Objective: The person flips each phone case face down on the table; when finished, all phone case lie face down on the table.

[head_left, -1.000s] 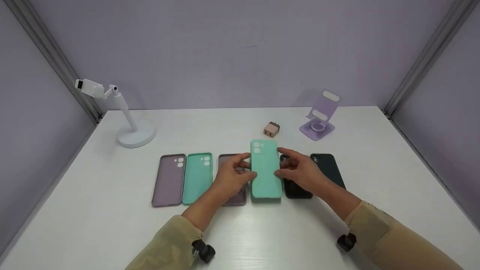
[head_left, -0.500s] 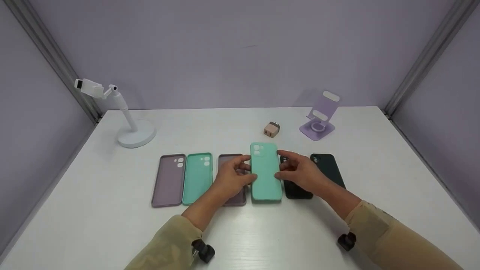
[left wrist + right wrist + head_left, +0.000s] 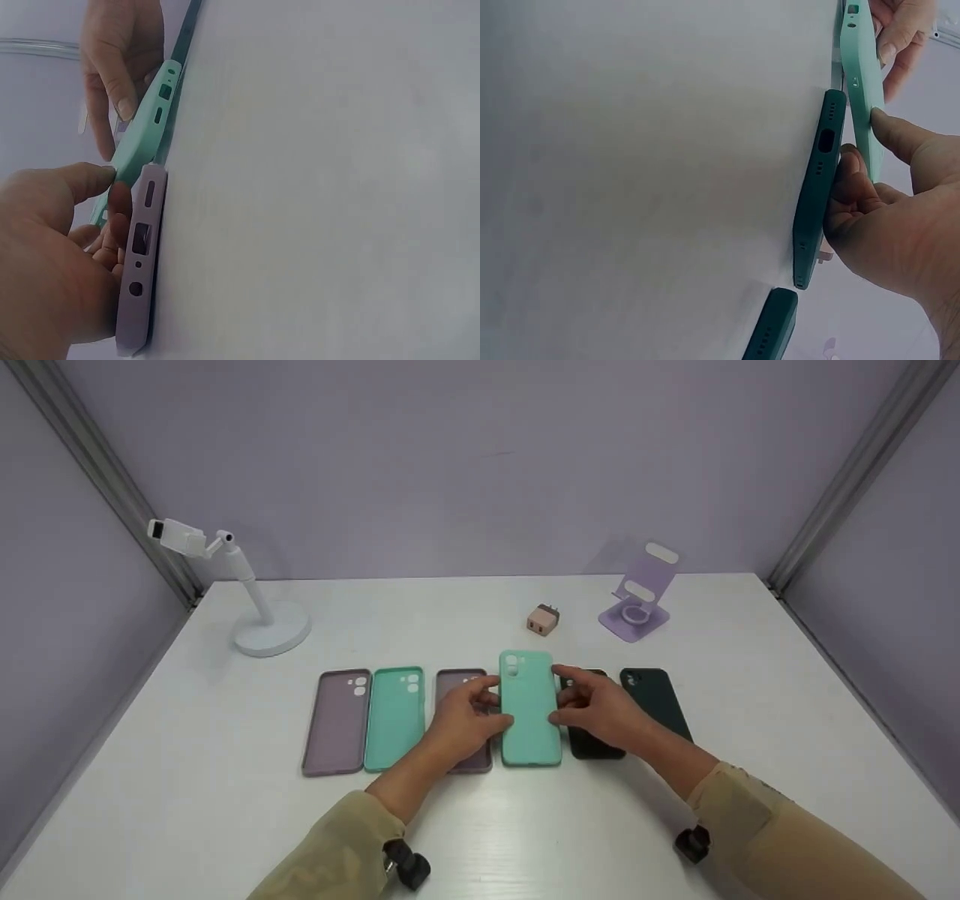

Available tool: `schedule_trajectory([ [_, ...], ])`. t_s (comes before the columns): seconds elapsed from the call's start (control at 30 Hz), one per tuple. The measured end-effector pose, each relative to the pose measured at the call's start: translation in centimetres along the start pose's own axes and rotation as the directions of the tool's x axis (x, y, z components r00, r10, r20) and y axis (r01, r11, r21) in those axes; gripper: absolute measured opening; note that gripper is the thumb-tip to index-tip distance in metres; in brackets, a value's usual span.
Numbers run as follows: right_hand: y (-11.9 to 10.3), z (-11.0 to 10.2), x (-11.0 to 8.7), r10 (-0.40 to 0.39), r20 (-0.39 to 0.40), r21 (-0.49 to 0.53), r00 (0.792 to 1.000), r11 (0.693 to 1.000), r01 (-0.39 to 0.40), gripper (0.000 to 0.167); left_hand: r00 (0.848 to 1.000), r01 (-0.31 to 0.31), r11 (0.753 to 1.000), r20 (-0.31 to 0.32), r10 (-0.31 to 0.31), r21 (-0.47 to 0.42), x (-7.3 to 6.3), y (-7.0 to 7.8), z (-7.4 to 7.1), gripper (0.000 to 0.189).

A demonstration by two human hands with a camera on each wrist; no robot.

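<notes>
A mint-green phone case (image 3: 530, 712) lies back side up, its camera cutouts at the far end. My left hand (image 3: 466, 721) grips its left long edge, thumb near the middle of that side. On the opposite edge my right hand (image 3: 602, 707) grips it the same way. Whether the case touches the table or is just above it, I cannot tell. Under my left hand is a purple phone case (image 3: 471, 761), partly covered. Dark green phone cases stand to the right: one (image 3: 598, 746) partly behind my right hand, another (image 3: 656, 697) beyond it.
Farther left, a purple case (image 3: 337, 724) and a mint case (image 3: 395, 716) lie inside up, side by side. A pink charger plug (image 3: 543, 619) sits behind the row. A purple phone stand (image 3: 637, 600) is back right, a white stand (image 3: 271, 630) back left on the white table (image 3: 187, 780).
Both hands have brought the mint case slightly down and toward the person, level with the row. The other cases and stands have not moved.
</notes>
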State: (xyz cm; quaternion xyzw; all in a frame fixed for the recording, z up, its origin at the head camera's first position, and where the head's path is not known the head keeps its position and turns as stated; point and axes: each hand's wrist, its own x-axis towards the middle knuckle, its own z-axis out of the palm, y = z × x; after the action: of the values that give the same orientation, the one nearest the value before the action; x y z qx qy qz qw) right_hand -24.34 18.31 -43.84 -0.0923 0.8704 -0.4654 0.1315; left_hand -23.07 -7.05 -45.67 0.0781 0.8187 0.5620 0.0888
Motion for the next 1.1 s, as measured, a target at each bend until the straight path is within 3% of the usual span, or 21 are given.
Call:
schedule_trajectory([
  [0.67, 0.50, 0.09, 0.04, -0.036, 0.024, -0.078, 0.999, 0.996, 0.038, 0.080, 0.999, 0.054, 0.994, 0.003, -0.055, 0.097, 0.06, -0.38, 0.26, 0.070],
  [1.1, 0.52, 0.13, 0.01, -0.039, 0.024, -0.111, 0.999, 0.993, 0.041, 0.079, 0.999, 0.039, 0.991, 0.008, -0.040, 0.129, -0.11, -0.39, 0.24, 0.072],
])
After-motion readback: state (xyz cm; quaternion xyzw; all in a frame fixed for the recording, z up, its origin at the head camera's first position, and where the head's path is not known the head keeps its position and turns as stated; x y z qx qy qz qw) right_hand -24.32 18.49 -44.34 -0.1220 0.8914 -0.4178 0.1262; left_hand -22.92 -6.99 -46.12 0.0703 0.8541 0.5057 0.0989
